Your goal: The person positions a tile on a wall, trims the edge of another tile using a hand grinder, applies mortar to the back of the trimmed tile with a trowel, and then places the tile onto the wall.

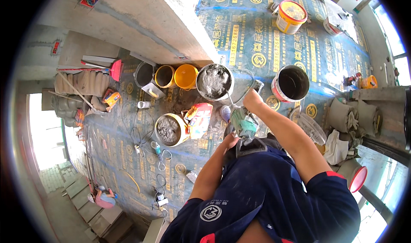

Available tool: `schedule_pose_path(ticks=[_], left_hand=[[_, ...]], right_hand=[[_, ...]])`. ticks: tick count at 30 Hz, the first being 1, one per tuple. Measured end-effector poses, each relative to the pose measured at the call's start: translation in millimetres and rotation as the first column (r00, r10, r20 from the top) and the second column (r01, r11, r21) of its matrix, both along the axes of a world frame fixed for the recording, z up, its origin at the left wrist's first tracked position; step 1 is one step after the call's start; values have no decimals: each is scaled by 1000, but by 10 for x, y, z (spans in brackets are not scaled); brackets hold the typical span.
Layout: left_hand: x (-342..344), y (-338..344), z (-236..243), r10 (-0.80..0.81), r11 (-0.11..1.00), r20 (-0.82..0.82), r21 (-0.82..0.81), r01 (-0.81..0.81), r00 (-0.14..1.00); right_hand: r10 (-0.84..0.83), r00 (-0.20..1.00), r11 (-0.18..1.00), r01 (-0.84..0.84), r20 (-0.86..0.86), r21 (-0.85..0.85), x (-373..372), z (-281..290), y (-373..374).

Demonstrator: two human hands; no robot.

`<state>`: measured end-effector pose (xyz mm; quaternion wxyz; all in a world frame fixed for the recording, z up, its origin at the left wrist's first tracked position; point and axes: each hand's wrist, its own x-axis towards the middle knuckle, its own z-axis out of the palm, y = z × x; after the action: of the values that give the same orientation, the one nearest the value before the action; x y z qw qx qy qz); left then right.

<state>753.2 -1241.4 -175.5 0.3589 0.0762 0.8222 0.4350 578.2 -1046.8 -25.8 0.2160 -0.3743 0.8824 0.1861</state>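
Note:
A green hand-held power mixer (245,124) is held in front of my body. My right hand (253,101) is closed round its dark side handle, its forearm reaching up and left. Lower down, my left hand (231,141) is wrapped on the mixer's other side, with the fingers partly hidden. From the tool a thin metal rod (230,98) runs up to a bucket of grey mortar (214,81); its lower end is hidden at the mortar. A yellow bucket (168,130) with lumpy grey mortar stands to the left, beside a red and white bag (198,119).
Right of the mixer is a dark-filled bucket (290,84). Yellow buckets (186,76) stand along the wall, near a red dustpan (115,70). Cables (136,129) cross the covered floor at left. Another person (104,199) is at lower left. A white basket (314,129) lies at right.

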Motion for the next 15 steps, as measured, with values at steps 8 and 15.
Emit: schedule_pose_path(ticks=[8, 15], left_hand=[[8, 105, -176, -7, 996, 78, 90, 0, 997], [85, 289, -593, 84, 993, 228, 64, -101, 970]], right_hand=[[6, 999, 1000, -6, -53, -18, 39, -80, 137], [-3, 998, 1000, 2, -55, -13, 49, -139, 307]])
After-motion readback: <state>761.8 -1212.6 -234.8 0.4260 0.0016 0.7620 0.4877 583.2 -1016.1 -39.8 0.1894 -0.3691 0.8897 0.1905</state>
